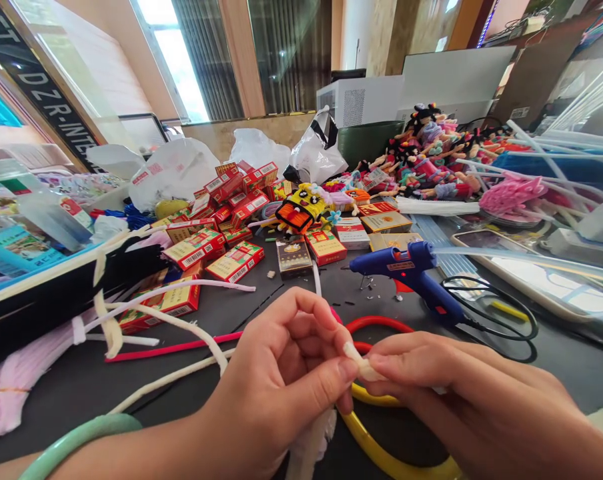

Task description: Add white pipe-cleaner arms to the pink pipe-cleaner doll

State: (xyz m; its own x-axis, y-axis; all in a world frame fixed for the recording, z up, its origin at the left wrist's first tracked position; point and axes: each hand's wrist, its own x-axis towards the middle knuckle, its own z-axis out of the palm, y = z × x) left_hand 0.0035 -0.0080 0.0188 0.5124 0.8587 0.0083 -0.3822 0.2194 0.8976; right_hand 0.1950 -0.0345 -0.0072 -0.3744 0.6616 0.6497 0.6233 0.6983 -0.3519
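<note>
My left hand and my right hand meet above the dark table top. Their fingertips pinch a small folded piece of cream pipe cleaner between them. A long white pipe cleaner curves from the left toward my left hand, and its end disappears behind that hand. A green bangle circles my left wrist. Red and yellow pipe-cleaner loops lie under my right hand, partly hidden by it.
A blue hot glue gun lies just beyond my right hand, with its black cord coiled beside it. Red-and-cream cardboard packets are heaped at the back left. Several pipe-cleaner dolls crowd the back right, near a bundle of black pipe cleaners.
</note>
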